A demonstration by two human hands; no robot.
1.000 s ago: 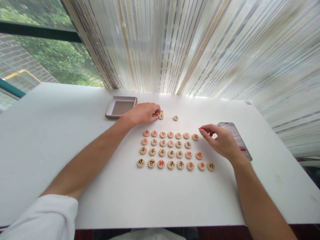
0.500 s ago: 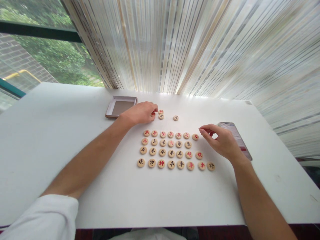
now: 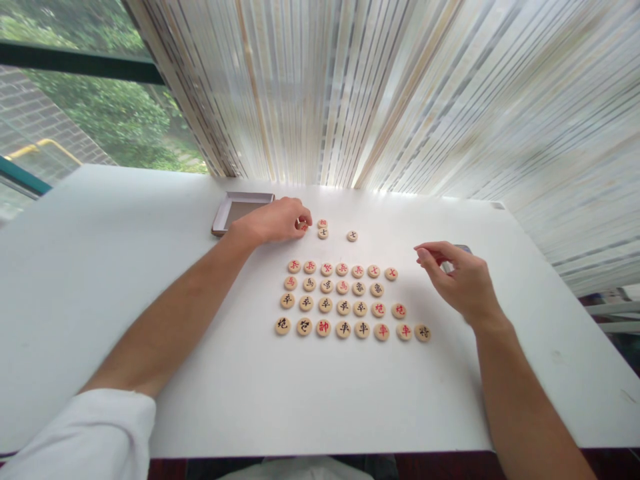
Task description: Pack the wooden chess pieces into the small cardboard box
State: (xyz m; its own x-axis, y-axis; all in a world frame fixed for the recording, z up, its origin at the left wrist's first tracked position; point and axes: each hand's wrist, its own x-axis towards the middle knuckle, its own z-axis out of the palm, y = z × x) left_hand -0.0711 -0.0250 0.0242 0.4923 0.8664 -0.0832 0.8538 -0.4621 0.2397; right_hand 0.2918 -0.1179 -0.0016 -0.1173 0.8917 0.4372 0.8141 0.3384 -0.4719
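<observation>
Round wooden chess pieces with red and black characters lie in rows (image 3: 343, 307) on the white table (image 3: 100, 280). Three loose pieces sit farther back: two close together (image 3: 323, 229) and one alone (image 3: 353, 236). My left hand (image 3: 273, 221) is curled at the far side with its fingertips pinched on a red-marked piece (image 3: 303, 226), just left of the pair. My right hand (image 3: 463, 280) hovers right of the rows, fingers loosely bent and apart, with nothing visible in them. It covers most of a phone (image 3: 463, 249).
A shallow cardboard box lid (image 3: 235, 207) lies behind my left hand. A striped curtain (image 3: 400, 93) hangs along the far table edge. A window with greenery is at the far left.
My left hand drew a piece leftward away from the pair. My right hand lifted and shifted right, away from the top row, and now covers the phone.
</observation>
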